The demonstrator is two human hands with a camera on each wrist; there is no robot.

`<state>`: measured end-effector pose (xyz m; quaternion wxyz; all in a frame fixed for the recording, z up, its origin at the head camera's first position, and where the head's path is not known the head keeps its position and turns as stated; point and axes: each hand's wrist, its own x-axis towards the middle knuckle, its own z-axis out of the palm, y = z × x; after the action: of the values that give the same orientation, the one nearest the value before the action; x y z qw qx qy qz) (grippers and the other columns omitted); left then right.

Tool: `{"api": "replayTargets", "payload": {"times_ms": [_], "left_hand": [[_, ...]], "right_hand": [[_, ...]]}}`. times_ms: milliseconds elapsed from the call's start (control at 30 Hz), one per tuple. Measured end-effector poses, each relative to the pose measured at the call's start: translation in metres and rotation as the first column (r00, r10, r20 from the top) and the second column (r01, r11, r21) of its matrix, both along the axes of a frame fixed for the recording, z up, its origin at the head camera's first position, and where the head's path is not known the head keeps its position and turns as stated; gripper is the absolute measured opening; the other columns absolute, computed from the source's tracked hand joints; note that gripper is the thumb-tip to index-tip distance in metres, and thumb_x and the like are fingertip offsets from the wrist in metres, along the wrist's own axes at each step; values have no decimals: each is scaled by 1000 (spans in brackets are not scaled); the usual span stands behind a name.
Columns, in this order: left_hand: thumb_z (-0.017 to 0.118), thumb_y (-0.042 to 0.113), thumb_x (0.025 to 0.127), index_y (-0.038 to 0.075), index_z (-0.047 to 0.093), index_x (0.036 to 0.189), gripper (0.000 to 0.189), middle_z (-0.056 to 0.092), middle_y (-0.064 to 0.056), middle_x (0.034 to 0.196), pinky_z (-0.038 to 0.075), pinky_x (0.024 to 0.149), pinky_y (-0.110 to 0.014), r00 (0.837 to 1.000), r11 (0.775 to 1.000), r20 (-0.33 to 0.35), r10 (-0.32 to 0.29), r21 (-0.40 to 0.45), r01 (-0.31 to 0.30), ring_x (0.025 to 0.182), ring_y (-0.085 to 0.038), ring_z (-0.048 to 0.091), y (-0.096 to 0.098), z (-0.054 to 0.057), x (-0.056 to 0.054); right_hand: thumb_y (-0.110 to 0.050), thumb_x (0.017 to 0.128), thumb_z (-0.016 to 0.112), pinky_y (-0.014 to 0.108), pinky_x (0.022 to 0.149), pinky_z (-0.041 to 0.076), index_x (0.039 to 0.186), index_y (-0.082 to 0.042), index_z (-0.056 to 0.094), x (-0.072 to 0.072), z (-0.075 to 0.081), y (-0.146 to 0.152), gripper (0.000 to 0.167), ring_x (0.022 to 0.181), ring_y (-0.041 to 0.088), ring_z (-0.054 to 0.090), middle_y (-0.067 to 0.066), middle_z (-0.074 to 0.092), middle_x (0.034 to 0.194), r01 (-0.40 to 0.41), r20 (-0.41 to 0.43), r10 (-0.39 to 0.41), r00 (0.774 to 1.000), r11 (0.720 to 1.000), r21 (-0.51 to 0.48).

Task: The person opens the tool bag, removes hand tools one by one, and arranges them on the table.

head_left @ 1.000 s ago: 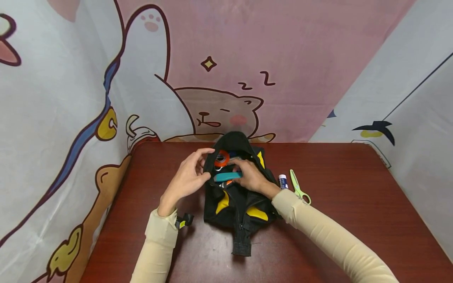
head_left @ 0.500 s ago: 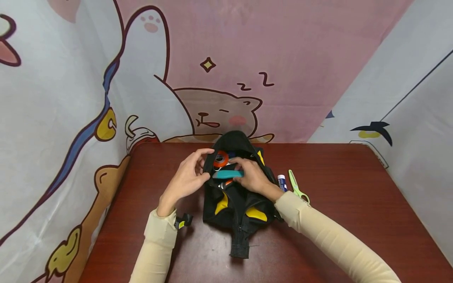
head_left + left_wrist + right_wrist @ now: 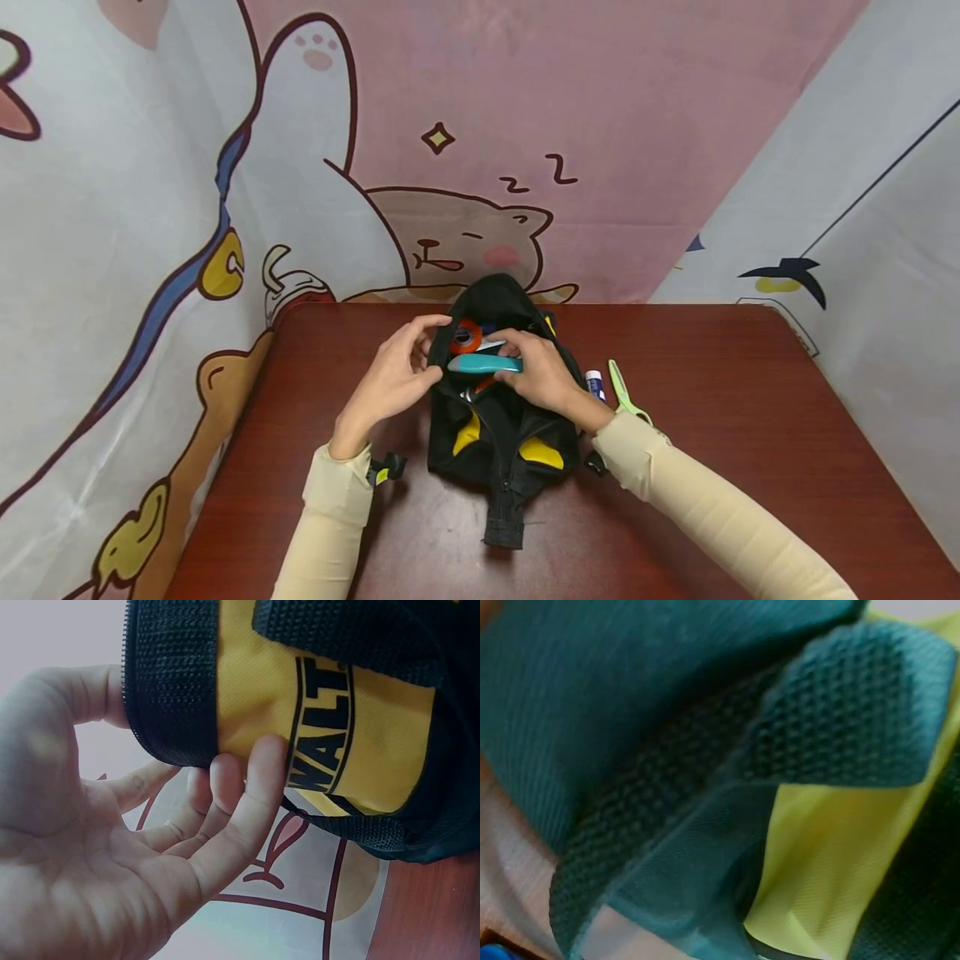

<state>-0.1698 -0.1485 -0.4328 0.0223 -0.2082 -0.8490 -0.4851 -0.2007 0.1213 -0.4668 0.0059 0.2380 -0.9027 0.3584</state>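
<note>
A black and yellow tool bag lies on the table with its zipped mouth spread. My left hand holds the left rim of that mouth; in the left wrist view the thumb goes behind the zipper edge and the other fingers curl along the yellow outer side. At the mouth, my right hand grips the right end of a long, rounded teal object. Beyond it inside the bag sits an orange-red roll of tape. An orange and metal tool shows below. The right wrist view holds mostly bag strap.
To the right of the bag lie a glue stick and light green scissors. A black strap end points toward the table's front. Printed cloth hangs behind the table.
The right hand has drawn the teal object slightly up and to the right, so more of it shows. My left hand keeps its hold on the rim.
</note>
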Motion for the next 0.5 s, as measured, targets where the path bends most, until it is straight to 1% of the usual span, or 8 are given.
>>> {"api": "replayTargets", "payload": {"times_ms": [167, 367, 500], "left_hand": [[72, -6, 90, 14, 59, 155, 69, 59, -9, 102, 51, 74, -35, 1000, 1000, -1, 1, -5, -1, 84, -23, 58, 1, 0, 0], [72, -4, 90, 16, 59, 154, 68, 57, -9, 103, 50, 75, -35, 1000, 1000, 1, 5, -13, -5, 85, -23, 57, 1, 0, 0], [72, -4, 91, 16, 59, 155, 68, 56, -10, 104, 49, 75, -36, 1000, 1000, 4, 5, -15, -5, 85, -26, 57, 1, 0, 1]], "right_hand": [[-1, 90, 90, 52, 93, 61, 143, -6, 71, 8, 7, 2, 57, 103, 29, 73, 10, 76, 112, 1, -30, -1, 1000, 1000, -30], [0, 89, 90, 50, 93, 61, 143, -7, 71, 15, 16, 5, 57, 102, 29, 72, 10, 75, 113, 16, -40, -18, 999, 998, -60], [1, 89, 90, 49, 94, 60, 143, -8, 71, 20, 21, 6, 58, 102, 28, 72, 10, 75, 113, 14, -50, -19, 999, 996, -89]]}}
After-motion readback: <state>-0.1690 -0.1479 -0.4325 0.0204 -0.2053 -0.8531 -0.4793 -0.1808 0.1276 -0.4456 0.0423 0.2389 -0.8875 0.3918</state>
